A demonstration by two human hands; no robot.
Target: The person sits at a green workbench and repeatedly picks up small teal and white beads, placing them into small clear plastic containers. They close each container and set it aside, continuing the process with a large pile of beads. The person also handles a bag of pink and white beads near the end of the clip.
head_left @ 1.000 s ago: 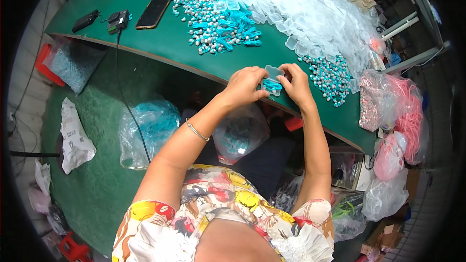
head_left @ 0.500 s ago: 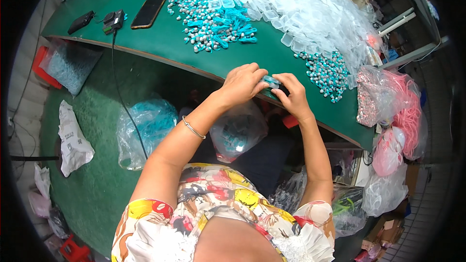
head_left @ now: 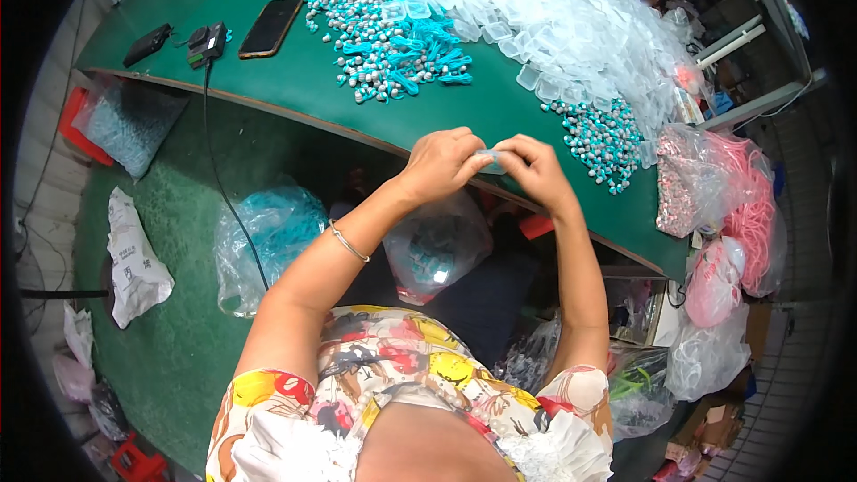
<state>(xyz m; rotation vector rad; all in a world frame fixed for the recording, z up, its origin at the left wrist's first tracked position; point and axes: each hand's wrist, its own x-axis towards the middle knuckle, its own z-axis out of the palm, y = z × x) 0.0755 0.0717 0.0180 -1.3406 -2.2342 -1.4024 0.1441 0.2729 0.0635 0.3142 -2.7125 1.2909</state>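
Observation:
Over the near edge of the green table, both hands meet at a small clear plastic box (head_left: 489, 161). My left hand (head_left: 441, 161) grips its left side with the fingers curled. On the other side, my right hand (head_left: 541, 173) pinches the box between thumb and fingers. Much of the box is hidden by the fingers, and its contents cannot be made out. Beyond the hands lie small grey-and-teal pieces with teal cords (head_left: 412, 58). To their right spreads a large heap of clear plastic boxes (head_left: 571, 27). A smaller pile of grey-and-teal pieces (head_left: 604, 143) sits right of my right hand.
A phone (head_left: 270, 28) and a small black device with a cable (head_left: 207, 43) lie on the table's left. Bags of pink cords (head_left: 748, 205) crowd the right end. Below the table edge are a bag of teal material (head_left: 277, 223) and another clear bag (head_left: 437, 245).
The box has tilted between my hands, and the teal seen in it before no longer shows. My right fingers have closed further over it. Both hands have shifted slightly.

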